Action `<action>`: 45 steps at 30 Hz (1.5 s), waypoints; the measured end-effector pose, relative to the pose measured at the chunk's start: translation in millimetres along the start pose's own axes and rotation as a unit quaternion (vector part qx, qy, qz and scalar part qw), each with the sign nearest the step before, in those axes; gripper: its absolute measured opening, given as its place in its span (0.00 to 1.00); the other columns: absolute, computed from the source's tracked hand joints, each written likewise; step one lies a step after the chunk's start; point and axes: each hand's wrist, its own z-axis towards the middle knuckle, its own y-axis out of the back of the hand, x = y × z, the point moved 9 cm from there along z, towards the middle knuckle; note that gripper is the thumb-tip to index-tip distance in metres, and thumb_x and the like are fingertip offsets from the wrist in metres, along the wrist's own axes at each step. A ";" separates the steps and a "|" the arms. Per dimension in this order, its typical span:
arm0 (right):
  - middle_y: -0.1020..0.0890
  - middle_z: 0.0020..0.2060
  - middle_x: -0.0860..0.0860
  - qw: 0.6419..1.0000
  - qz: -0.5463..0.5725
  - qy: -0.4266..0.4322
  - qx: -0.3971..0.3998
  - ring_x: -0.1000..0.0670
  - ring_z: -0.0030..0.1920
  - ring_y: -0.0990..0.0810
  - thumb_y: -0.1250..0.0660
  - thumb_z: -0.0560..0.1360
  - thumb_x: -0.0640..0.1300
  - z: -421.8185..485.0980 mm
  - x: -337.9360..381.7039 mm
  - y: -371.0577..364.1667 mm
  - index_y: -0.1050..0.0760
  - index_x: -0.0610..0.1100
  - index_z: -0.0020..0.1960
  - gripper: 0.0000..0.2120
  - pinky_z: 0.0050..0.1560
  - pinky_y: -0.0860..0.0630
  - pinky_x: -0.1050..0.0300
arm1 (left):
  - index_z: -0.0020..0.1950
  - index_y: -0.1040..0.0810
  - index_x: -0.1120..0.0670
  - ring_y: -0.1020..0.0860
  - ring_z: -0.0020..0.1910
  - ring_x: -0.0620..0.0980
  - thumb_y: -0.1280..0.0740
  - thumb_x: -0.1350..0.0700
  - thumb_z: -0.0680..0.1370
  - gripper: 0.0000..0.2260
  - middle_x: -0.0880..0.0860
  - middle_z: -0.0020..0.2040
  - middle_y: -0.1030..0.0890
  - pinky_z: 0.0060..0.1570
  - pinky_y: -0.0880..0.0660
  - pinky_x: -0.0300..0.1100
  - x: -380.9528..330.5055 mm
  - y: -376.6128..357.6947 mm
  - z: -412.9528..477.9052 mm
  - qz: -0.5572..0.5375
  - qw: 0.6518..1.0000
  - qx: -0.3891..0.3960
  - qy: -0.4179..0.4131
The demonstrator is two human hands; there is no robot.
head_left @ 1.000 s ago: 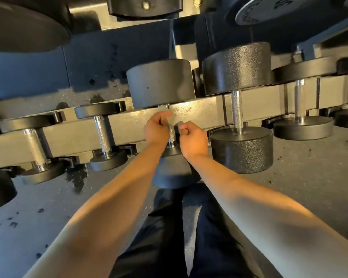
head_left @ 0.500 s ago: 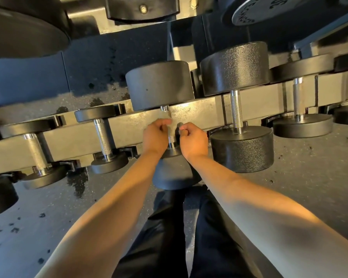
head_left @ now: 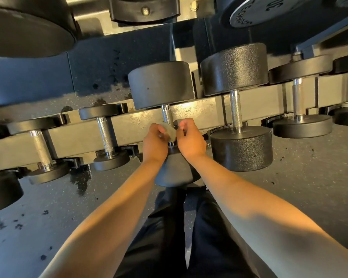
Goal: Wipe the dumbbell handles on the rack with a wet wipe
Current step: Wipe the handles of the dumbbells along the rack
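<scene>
While both hands curl at the middle dumbbell's handle [head_left: 167, 117], left hand [head_left: 155, 142] and right hand [head_left: 190, 140] pinch a grey wipe [head_left: 169, 131] around it; rack [head_left: 129, 125] holds it, speckled grey floor [head_left: 309, 167] beneath, blue wall [head_left: 28, 77] behind.

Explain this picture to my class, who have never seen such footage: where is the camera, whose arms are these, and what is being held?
The camera sits on a person's head, looking forward and down, so the arms are their own. In front stands a rack of dumbbells. The left hand and right hand meet at the metal handle of the middle dumbbell. Between them is a grey wet wipe, which both hands appear to pinch against the handle. Below is a speckled floor.
</scene>
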 end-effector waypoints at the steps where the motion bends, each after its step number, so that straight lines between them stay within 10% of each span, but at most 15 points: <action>1: 0.21 0.48 0.53 1.000 0.027 0.004 0.012 0.50 0.43 0.22 0.39 0.81 0.47 -1.4 4.3 -2.3 0.31 0.54 0.53 0.03 0.46 0.23 0.48 | 0.53 0.30 0.53 0.24 0.41 0.43 0.36 0.65 0.80 0.08 0.46 0.45 0.24 0.35 0.29 0.29 -3.0 4.3 -4.2 -0.041 0.999 -0.022 -0.020; 7: 0.22 0.50 0.53 0.980 0.181 -0.040 0.065 0.59 0.47 0.23 0.38 0.82 0.37 3.7 27.3 -14.6 0.25 0.43 0.58 0.07 0.46 0.24 0.67 | 0.59 0.33 0.49 0.23 0.47 0.43 0.34 0.69 0.78 0.19 0.49 0.55 0.25 0.40 0.28 0.27 -28.3 -3.2 -8.0 -0.111 0.991 0.000 -0.070; 11: 0.17 0.46 0.50 0.954 0.254 -0.141 -0.072 0.49 0.49 0.17 0.35 0.79 0.36 9.6 3.8 -5.5 0.19 0.45 0.52 0.08 0.51 0.18 0.54 | 0.63 0.31 0.44 0.23 0.55 0.46 0.29 0.63 0.77 0.21 0.46 0.60 0.26 0.53 0.23 0.35 -27.0 -3.5 -5.5 -0.125 0.988 -0.033 -0.081; 14: 0.15 0.45 0.48 0.917 0.361 -0.145 -0.087 0.51 0.46 0.16 0.30 0.77 0.36 16.0 13.2 -9.5 0.16 0.42 0.51 0.06 0.46 0.18 0.62 | 0.65 0.27 0.46 0.23 0.51 0.43 0.32 0.59 0.80 0.15 0.43 0.58 0.24 0.51 0.24 0.34 -14.5 5.3 -4.8 -0.096 0.992 -0.080 -0.030; 18: 0.14 0.45 0.46 0.872 0.443 -0.192 -0.081 0.46 0.50 0.16 0.26 0.74 0.37 25.7 22.6 -30.9 0.16 0.44 0.47 0.05 0.55 0.17 0.47 | 0.67 0.24 0.50 0.24 0.49 0.41 0.41 0.62 0.82 0.16 0.46 0.55 0.19 0.39 0.31 0.24 2.7 -4.7 5.6 -0.051 0.998 -0.022 0.023; 23: 0.25 0.45 0.49 0.904 0.366 -0.177 -0.137 0.50 0.44 0.23 0.25 0.71 0.35 38.9 18.9 -24.3 0.33 0.46 0.50 0.18 0.42 0.22 0.64 | 0.68 0.24 0.50 0.20 0.51 0.49 0.44 0.61 0.82 0.17 0.50 0.55 0.17 0.43 0.27 0.37 3.9 -3.0 6.4 -0.035 0.999 -0.019 -0.001; 31: 0.18 0.42 0.53 0.926 0.322 -0.194 -0.037 0.53 0.37 0.20 0.23 0.73 0.45 46.5 20.5 -45.2 0.21 0.46 0.52 0.11 0.37 0.21 0.62 | 0.67 0.28 0.49 0.20 0.42 0.52 0.44 0.58 0.83 0.14 0.51 0.45 0.18 0.38 0.25 0.47 2.8 -4.7 3.8 0.055 0.998 -0.023 -0.018; 38: 0.17 0.50 0.38 0.908 0.334 -0.244 -0.068 0.38 0.54 0.18 0.32 0.80 0.43 41.0 6.5 -34.2 0.18 0.37 0.48 0.10 0.58 0.19 0.43 | 0.68 0.26 0.51 0.23 0.46 0.47 0.44 0.61 0.82 0.17 0.50 0.53 0.18 0.50 0.23 0.47 2.1 -2.6 4.3 0.015 1.000 -0.013 0.002; 45: 0.18 0.43 0.45 0.970 0.183 -0.160 0.001 0.45 0.46 0.18 0.42 0.84 0.47 54.8 23.5 -35.1 0.22 0.44 0.46 0.13 0.51 0.20 0.49 | 0.69 0.25 0.48 0.19 0.47 0.50 0.44 0.60 0.81 0.19 0.50 0.51 0.17 0.49 0.20 0.50 2.1 -1.4 1.8 -0.002 0.999 -0.014 0.029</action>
